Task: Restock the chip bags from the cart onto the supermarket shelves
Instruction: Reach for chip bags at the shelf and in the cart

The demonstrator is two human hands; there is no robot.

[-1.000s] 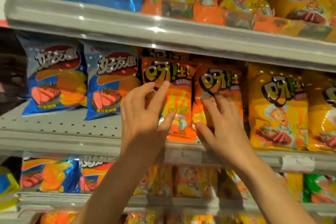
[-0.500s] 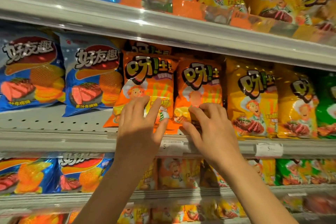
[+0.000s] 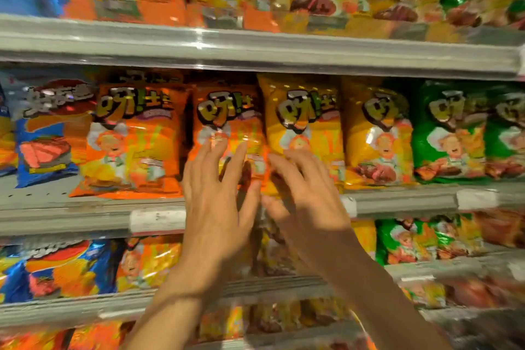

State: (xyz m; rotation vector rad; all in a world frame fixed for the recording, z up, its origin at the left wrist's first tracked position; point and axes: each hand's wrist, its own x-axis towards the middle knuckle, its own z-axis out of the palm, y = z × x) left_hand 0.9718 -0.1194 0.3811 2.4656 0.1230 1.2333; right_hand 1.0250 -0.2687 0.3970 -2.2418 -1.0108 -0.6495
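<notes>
Two orange chip bags stand upright on the middle shelf (image 3: 93, 207). My left hand (image 3: 218, 202), fingers spread and straight, lies in front of the lower part of the right orange bag (image 3: 227, 116). My right hand (image 3: 306, 196), fingers also straight, reaches toward the seam between that bag and the yellow bag (image 3: 304, 111) beside it. The left orange bag (image 3: 136, 139) stands free of both hands. Neither hand grips anything. The frame is blurred, so actual contact with the bags is unclear. No cart is in view.
Blue bags (image 3: 48, 133) stand left of the orange ones; another yellow bag (image 3: 377, 136) and green bags (image 3: 451, 131) stand to the right. Full shelves run above (image 3: 255, 45) and below (image 3: 255, 287). White price tags (image 3: 157, 220) sit on the shelf rail.
The view has swung right. My left hand left the left orange bag and now lies over the right one; my right hand shifted toward the yellow bag.
</notes>
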